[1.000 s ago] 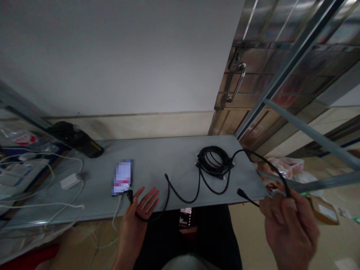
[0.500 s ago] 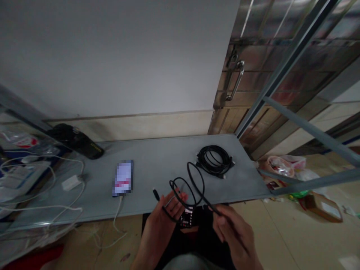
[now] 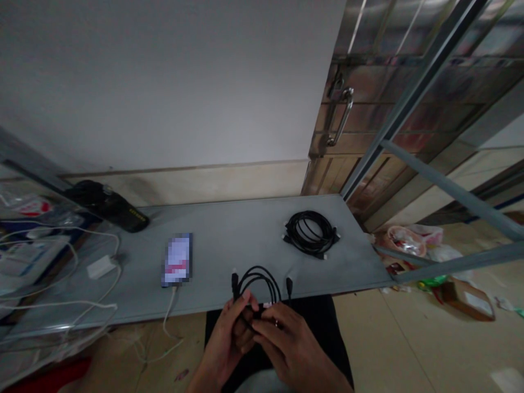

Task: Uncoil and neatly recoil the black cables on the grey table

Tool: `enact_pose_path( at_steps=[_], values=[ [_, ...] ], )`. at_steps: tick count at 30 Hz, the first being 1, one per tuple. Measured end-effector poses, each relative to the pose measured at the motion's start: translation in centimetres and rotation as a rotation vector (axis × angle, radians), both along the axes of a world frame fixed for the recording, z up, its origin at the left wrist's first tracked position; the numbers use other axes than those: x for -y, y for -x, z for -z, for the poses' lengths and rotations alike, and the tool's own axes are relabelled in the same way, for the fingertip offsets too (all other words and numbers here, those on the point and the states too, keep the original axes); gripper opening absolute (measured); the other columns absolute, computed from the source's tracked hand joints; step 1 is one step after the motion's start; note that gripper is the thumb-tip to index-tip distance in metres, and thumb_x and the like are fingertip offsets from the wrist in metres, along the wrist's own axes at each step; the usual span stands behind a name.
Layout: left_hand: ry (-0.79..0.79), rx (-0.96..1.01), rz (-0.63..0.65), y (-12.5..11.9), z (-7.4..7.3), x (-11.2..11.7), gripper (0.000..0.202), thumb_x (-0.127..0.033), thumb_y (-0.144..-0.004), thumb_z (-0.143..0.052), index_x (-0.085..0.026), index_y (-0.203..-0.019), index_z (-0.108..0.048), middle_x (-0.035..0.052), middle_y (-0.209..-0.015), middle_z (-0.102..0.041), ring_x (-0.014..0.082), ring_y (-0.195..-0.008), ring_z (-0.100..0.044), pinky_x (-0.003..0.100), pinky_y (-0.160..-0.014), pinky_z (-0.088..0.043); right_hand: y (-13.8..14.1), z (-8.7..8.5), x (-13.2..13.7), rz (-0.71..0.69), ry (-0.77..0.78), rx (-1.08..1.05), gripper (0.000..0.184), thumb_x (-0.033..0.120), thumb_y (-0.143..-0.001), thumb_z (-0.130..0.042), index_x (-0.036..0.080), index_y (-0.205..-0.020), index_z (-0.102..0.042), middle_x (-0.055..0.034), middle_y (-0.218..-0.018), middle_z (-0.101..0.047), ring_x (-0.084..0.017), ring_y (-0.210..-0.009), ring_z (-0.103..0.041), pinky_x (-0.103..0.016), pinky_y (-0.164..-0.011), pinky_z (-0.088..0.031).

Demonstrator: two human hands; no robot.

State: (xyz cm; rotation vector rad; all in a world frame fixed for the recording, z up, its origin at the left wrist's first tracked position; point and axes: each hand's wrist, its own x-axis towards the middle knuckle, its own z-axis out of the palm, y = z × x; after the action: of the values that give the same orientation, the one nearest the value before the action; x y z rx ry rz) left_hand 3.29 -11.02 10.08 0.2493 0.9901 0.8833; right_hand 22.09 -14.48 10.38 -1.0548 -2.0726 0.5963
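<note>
A black cable (image 3: 261, 268) is gathered into loops between my hands, just over the near edge of the table. My left hand (image 3: 234, 327) is closed around the left side of the loops, and one plug of the cable stands up beside its thumb. My right hand (image 3: 286, 335) grips the loops from the right, its fingers meeting those of the left. The other plug sticks up beyond the right knuckles. Farther back on the right lies a separate coil of black cables (image 3: 311, 234) with several plugs around its rim.
On the grey table (image 3: 229, 234) a phone (image 3: 177, 259) lies plugged into a white cord. A black bottle (image 3: 108, 206) lies at the back left, near a white adapter (image 3: 101, 267) and white cords. Metal frame bars (image 3: 450, 183) rise on the right; a cardboard box (image 3: 466, 299) is on the floor.
My right hand has moved left to meet my left hand. The loose cable is now drawn into tight loops, and my left hand, spread before, has closed on them.
</note>
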Motion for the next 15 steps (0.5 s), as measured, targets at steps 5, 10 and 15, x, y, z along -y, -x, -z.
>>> enact_pose_path(
  at_steps=[5,10,15],
  values=[
    [-0.046,0.133,0.037,3.0,1.6,-0.1,0.082,-0.059,-0.079,-0.097,-0.023,-0.048,-0.030,-0.0096,-0.045,-0.016,0.0061,-0.041,-0.017,0.020,-0.040,-0.026,1.2,4.7,0.1,-0.021,-0.044,0.156,0.041,0.048,-0.105,-0.082,0.024,-0.135,-0.068,-0.0087,-0.129,-0.078,-0.029,-0.127,-0.070,-0.052,-0.117,-0.054],
    [-0.132,0.314,0.101,4.7,2.8,-0.5,0.083,-0.047,-0.089,-0.089,-0.025,-0.048,-0.020,-0.0091,-0.044,-0.008,0.0065,-0.041,-0.011,0.021,-0.040,-0.021,1.5,7.6,-0.3,-0.100,-0.049,0.371,0.020,0.035,-0.108,-0.079,0.025,-0.125,-0.073,-0.0038,-0.115,-0.079,-0.025,-0.122,-0.071,-0.049,-0.121,-0.047],
    [-0.230,-0.028,0.131,3.9,2.9,-2.3,0.063,-0.063,-0.092,-0.087,-0.024,-0.058,-0.050,-0.0073,-0.048,-0.033,0.0117,-0.043,-0.035,0.027,-0.049,-0.041,-0.1,8.0,-2.6,-0.103,-0.091,0.418,0.014,0.023,-0.103,-0.082,0.023,-0.115,-0.074,-0.0042,-0.107,-0.075,-0.025,-0.115,-0.070,-0.050,-0.121,-0.047]
  ],
)
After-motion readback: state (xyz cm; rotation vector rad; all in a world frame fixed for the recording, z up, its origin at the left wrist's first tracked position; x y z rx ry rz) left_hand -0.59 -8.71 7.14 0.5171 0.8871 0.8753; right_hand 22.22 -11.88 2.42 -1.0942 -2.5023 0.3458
